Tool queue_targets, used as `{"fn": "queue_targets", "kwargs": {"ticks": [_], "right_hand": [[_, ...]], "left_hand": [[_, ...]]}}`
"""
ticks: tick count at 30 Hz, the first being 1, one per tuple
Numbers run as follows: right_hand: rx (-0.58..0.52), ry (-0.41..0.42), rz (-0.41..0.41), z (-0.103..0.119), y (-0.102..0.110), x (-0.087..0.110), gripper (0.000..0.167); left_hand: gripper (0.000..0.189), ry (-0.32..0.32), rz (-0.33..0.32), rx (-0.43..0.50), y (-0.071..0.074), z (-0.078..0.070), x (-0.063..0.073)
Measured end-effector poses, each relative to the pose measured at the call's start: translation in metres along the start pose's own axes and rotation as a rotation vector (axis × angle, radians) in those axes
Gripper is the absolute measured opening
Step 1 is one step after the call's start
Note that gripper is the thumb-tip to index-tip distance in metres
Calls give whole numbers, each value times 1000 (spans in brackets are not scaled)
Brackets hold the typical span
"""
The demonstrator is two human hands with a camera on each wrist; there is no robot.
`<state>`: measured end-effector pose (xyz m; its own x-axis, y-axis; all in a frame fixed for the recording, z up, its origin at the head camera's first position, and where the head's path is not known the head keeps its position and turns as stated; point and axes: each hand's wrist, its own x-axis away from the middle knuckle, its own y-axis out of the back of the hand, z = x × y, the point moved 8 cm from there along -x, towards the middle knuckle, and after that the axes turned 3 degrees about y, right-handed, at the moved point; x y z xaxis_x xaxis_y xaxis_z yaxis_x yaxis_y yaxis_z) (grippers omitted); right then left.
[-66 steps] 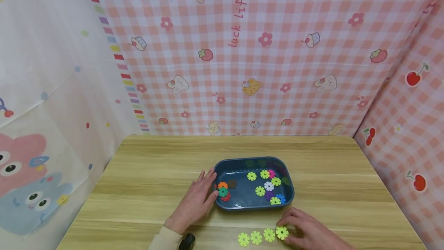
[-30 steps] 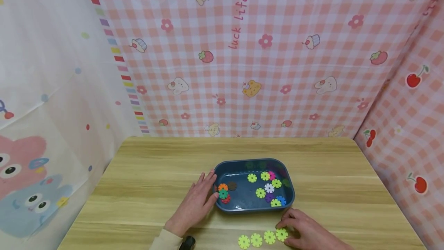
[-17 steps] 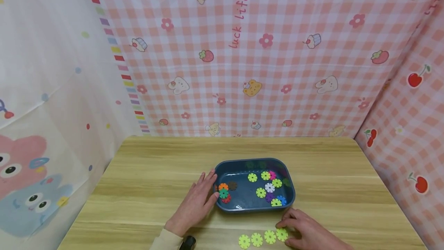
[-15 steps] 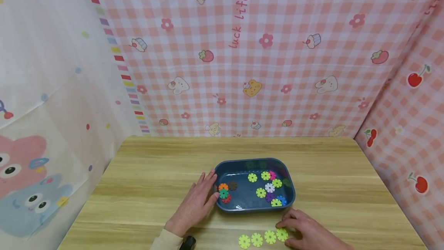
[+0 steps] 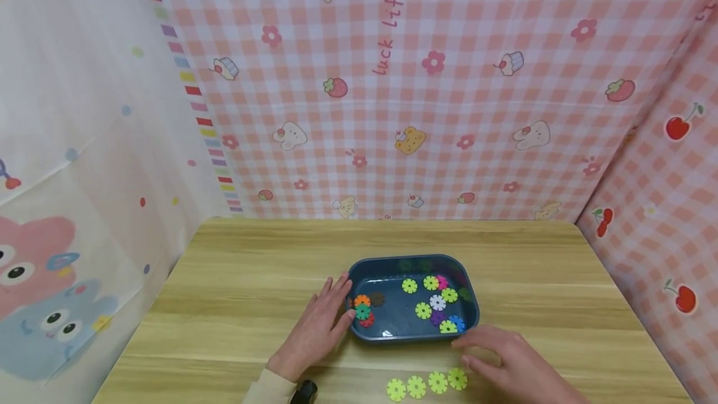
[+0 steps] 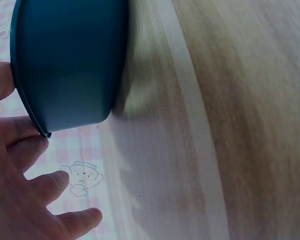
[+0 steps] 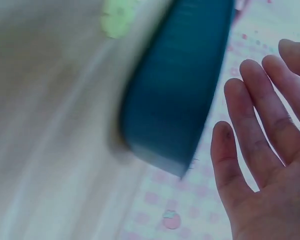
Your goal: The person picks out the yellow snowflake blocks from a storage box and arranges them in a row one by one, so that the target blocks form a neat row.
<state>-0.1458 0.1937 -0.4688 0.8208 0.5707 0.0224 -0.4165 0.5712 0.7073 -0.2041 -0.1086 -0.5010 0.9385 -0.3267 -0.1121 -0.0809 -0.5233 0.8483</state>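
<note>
- Four yellow-green discs (image 5: pixel 396 389) lie flat in a row on the table (image 5: pixel 269 267), the end one just beside the right thumb, toward the person.
- Right hand (image 5: pixel 518 363): thumb and fingers apart, nothing between them. The fingertips hang by the near wall of the tub (image 5: pixel 392 317); whether they touch it I cannot tell.
- Left hand (image 5: pixel 311 332): fingers spread and nearly straight, touching the rim at the tub's left end. Light pressure there should steady it without tipping.
- Five more yellow-green discs (image 5: pixel 420 312) show inside the tub, beyond the right fingertips, among other colours.
- Of these, the one closest to the right fingertips overlaps a blue disc (image 5: pixel 459 323) beside the near wall, so pinching it could drag the blue along. The one nearest the left fingers lies apart and looks easiest.
- Thin discs probably call for thumb and forefinger on the notched edge.
- Lifting the right fingers clear of the row would avoid nudging it crooked.
</note>
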Motion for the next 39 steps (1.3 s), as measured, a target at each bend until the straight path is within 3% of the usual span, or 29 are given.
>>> {"fn": "queue_targets", "kwargs": {"ticks": [3, 9, 13, 16, 24, 32, 39], "right_hand": [[30, 8, -74, 10, 11, -5, 26], [112, 173, -238, 32, 31, -19, 17], [137, 281, -286, 40, 39, -32, 18], [161, 304, -297, 41, 44, -43, 18], [178, 288, -211, 43, 52, -77, 20], [175, 156, -69, 30, 44, -112, 27], [152, 176, 34, 23, 33, -134, 28]], "left_hand": [[56, -1, 1, -2, 1, -1, -1], [57, -7, 7, -10, 1, -2, -1], [57, -8, 9, -15, 1, -2, -1], [57, -7, 11, -14, 1, -2, -1], [58, -18, 8, -8, 2, -1, 0], [57, -23, 3, 4, 2, -1, 1], [59, -17, 9, 6, 1, 0, 1]]}}
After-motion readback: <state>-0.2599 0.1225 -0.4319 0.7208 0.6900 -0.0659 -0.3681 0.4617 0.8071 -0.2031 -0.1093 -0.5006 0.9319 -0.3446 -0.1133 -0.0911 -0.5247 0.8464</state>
